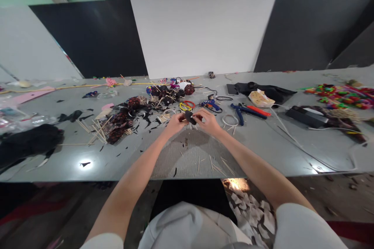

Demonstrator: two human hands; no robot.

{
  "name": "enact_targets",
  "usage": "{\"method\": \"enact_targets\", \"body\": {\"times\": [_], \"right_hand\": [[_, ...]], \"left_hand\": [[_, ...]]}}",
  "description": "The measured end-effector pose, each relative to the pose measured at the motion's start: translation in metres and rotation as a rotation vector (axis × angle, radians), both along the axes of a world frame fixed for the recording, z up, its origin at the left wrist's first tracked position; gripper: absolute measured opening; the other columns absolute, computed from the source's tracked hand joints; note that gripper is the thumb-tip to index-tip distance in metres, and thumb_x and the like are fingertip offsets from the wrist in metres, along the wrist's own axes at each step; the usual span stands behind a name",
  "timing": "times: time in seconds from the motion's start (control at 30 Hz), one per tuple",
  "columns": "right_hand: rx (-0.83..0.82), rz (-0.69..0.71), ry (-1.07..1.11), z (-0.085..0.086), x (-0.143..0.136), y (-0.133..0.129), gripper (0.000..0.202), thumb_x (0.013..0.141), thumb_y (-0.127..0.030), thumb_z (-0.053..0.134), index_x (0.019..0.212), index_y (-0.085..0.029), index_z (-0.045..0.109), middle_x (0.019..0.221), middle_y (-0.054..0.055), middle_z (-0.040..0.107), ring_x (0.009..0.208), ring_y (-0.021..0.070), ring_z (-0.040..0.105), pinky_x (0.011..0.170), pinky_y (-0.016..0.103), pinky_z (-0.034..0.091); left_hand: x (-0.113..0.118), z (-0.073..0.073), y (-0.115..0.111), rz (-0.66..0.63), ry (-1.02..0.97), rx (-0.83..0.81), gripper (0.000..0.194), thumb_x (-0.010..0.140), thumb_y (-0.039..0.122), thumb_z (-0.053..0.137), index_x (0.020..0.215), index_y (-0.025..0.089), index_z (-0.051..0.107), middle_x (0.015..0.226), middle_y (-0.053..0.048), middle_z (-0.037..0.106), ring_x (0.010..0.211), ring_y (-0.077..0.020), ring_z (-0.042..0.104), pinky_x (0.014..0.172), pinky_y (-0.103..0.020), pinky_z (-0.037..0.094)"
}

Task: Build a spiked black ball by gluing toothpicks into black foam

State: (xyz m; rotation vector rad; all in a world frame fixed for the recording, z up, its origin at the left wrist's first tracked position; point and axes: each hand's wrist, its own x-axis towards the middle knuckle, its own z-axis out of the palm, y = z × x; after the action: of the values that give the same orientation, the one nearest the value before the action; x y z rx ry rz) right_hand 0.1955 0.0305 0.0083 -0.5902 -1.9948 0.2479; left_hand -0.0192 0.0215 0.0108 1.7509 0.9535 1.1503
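Both hands meet over the middle of the grey table, fingers pinched on one small dark piece [189, 116] that looks like black cloth or foam. My left hand [175, 123] grips its left edge. From the other side my right hand [208, 121] closes on it, with a tiny pale bit showing near the fingertips. Just behind the hands lie a red and yellow ring [187, 105] and a blue glue gun [210, 105]. Wire rings [230, 120] are to the right. Short wooden sticks [214, 163] are scattered on the table nearer to me.
Blue-handled pliers [240, 113] and an orange-red tool [257, 110] lie right of the hands. Dark clumps with sticks [118, 130] and black scraps spread leftward. A black cloth bundle [32, 142] sits far left. A white cable [295, 142] crosses the right side. Upright panels [204, 33] stand behind.
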Motion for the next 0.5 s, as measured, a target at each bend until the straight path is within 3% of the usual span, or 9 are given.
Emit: {"method": "enact_targets", "body": {"times": [0.27,0.5], "right_hand": [[0.002,-0.003,0.002,0.0004,-0.001,-0.001,0.019,0.106,-0.038,0.058,0.107,-0.024,0.071,0.094,0.007,0.067,0.077,0.0184,0.062,0.071,0.035,0.056],[-0.015,-0.018,0.017,0.0002,-0.0015,-0.0019,0.022,0.106,-0.04,0.057,0.105,-0.024,0.072,0.093,0.007,0.067,0.076,0.0188,0.062,0.072,0.035,0.056]], "left_hand": [[0.0031,0.0097,-0.0094,-0.021,-0.063,-0.016,0.018,0.076,0.027,0.076,0.087,0.014,0.071,0.072,-0.003,0.067,0.075,-0.0177,0.064,0.072,-0.027,0.05],[0.0016,0.0083,-0.0093,-0.033,-0.052,-0.004,0.012,0.077,0.026,0.067,0.078,0.014,0.065,0.068,0.0,0.06,0.064,-0.0121,0.052,0.061,-0.023,0.039]]}}
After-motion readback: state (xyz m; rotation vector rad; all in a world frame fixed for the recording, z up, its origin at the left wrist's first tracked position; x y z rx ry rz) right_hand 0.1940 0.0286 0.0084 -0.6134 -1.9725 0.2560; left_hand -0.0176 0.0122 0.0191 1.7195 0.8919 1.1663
